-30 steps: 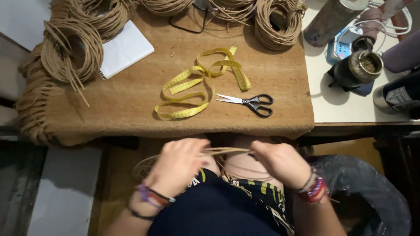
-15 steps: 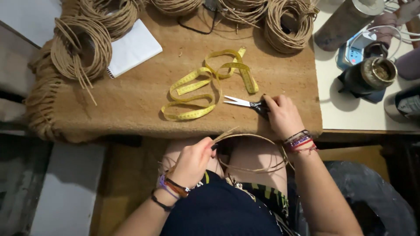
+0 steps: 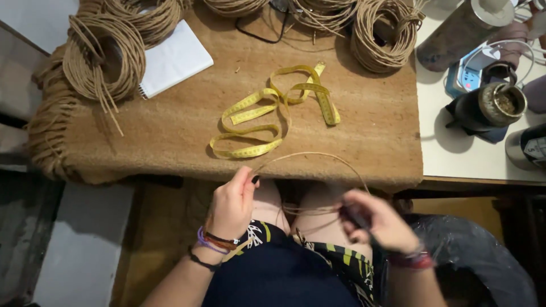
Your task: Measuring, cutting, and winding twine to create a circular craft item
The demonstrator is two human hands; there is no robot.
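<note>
Left hand [image 3: 233, 202] is pinching a loop of thin jute cord [image 3: 318, 154] arching toward 3 o'clock. Right hand [image 3: 378, 219] is blurring, fingers closing on a dark object, possibly scissors; yellow tape measure [image 3: 267, 113] is lying at 12 o'clock

five cord coils [image 3: 105, 57], one tape measure [image 3: 273, 111], one notebook [image 3: 173, 57]

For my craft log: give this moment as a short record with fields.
left hand: left hand pinches a tan cord near the mat's front edge
right hand: right hand, blurred, over the lap, closed on a dark object; cannot tell what it is
cord: arcs between both hands
mat: woven brown mat covers the table
on mat: yellow measuring tape, white notepad, cord coils
beside mat: dark cup
</note>
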